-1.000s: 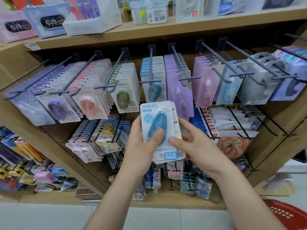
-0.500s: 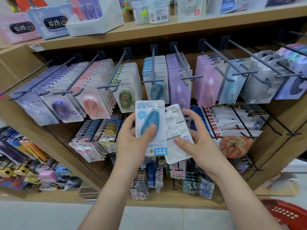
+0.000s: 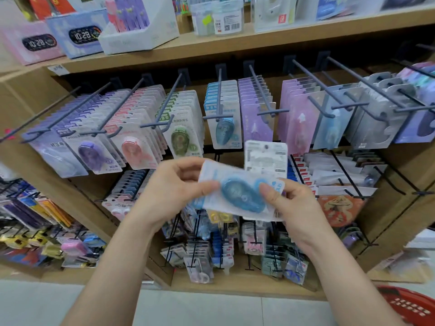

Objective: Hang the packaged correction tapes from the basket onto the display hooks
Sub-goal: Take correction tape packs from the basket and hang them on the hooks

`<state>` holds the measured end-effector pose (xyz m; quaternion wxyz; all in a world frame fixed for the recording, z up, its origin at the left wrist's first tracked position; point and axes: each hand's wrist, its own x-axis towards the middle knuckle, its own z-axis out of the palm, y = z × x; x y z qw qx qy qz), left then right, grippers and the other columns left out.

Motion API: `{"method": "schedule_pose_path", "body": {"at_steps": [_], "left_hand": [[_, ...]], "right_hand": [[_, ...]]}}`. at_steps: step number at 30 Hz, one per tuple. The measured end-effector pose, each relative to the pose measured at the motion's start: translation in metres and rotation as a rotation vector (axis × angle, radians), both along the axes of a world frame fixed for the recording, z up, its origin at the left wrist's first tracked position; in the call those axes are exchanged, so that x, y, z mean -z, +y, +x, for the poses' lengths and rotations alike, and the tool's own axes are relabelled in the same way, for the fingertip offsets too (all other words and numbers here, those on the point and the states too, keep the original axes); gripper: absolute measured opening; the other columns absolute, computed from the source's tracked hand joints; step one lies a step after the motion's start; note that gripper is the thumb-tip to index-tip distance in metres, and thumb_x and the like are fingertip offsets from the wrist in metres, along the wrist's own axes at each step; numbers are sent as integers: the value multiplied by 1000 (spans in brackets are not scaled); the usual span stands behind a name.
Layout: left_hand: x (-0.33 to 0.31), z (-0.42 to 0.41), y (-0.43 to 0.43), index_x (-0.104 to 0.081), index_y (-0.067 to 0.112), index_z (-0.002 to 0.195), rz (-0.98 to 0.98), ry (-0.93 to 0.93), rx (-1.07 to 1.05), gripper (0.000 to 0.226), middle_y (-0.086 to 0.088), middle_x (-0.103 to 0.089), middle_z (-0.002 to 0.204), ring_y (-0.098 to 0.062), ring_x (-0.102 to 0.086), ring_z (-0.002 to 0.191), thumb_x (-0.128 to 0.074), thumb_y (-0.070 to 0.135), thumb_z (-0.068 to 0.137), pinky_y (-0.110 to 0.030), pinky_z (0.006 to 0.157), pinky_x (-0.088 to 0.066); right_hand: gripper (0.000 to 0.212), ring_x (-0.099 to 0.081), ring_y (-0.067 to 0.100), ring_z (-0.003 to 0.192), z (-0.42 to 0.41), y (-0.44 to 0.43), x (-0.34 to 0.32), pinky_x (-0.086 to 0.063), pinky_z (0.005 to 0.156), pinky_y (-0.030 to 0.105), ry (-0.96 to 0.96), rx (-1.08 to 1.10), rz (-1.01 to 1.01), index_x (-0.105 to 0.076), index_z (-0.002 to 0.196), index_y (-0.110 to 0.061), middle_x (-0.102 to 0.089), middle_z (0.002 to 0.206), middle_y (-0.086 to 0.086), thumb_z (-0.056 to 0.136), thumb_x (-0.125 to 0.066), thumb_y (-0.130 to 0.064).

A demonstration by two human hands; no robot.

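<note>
A blue correction tape pack (image 3: 240, 194) is held in mid-air in front of a shop display, between both hands at the centre of the view. It lies tilted on its side, clear blister and blue dispenser facing the camera, its card slightly blurred. The left hand (image 3: 174, 189) pinches the pack's left end between thumb and curled fingers. The right hand (image 3: 299, 208) clamps the right end, thumb pressed on the front and fingers curled behind. Held sideways like this, its hanging hole points away from the hooks, so it probably needs turning upright before it can go on.

A second pack (image 3: 266, 156) stands upright just behind the first, printed back facing the camera and a small hanging hole visible near its top edge. Its lower part is hidden behind the front pack. It seems to be held by the right hand's fingers, but this cannot be seen clearly.

Directly above the hands, a grey hook (image 3: 219, 100) sticks out from the back panel and carries a row of matching blue packs (image 3: 224, 128). This looks like the intended destination. Its front end is bare, leaving room for more.

Neighbouring hooks hold green packs (image 3: 180, 140) to the left and purple packs (image 3: 256, 114) to the right, sorted by colour. Boxed digital clocks (image 3: 82, 34) sit on the wooden shelf (image 3: 235, 43) above. A red basket (image 3: 409, 307) shows on the floor at the lower right corner. What it holds cannot be seen.
</note>
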<state>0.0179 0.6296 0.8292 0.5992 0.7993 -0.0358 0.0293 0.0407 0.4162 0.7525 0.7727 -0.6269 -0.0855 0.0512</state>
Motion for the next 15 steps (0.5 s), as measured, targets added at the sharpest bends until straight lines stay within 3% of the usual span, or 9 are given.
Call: {"method": "schedule_pose_path", "body": {"at_steps": [2,5,7,9,11,15], "left_hand": [[-1,3,-1,-74,15,80,-74,-65,-118,9,4,-73,69,-4,-64,62,-77,9,74,-15,57,-50],[-4,9,-11,-74,20,79,-37,-175,-184,14,12,-72,68,1,-61,63,-74,7,83,-13,60,-48],[-7,17,-18,-72,24,80,-32,-244,-212,17,16,-70,71,1,-61,68,-72,9,87,-15,65,-49],[-7,28,-23,-71,27,80,-17,-289,-244,18,15,-70,75,-3,-62,74,-72,11,88,-22,69,-50],[-5,38,-25,-73,30,79,-50,-317,-289,16,11,-72,80,-9,-65,79,-76,15,84,-29,73,-53],[-4,50,-29,-75,30,75,-103,-354,-369,18,8,-74,79,-10,-67,79,-79,13,80,-34,79,-57]], "right_hand": [[27,-69,25,107,0,2,4,-55,94,43,28,51,86,-77,97,-15,-75,110,3,77,-68,-30],[19,-68,32,94,-2,5,6,-55,88,47,-36,34,-35,-79,87,-17,-76,100,4,80,-70,-32],[18,-59,11,71,-2,7,6,-48,72,26,-121,-7,-166,-75,72,-18,-67,75,-13,87,-70,-26],[28,-52,-8,64,-2,12,5,-39,65,8,-141,-28,-209,-70,65,-26,-59,63,-26,92,-67,-18],[33,-54,-12,71,0,16,7,-39,67,6,-143,-17,-242,-71,64,-33,-62,70,-30,93,-66,-20],[24,-58,-9,80,3,24,3,-42,73,8,-113,18,-247,-73,73,-36,-65,90,-15,94,-65,-28]]}}
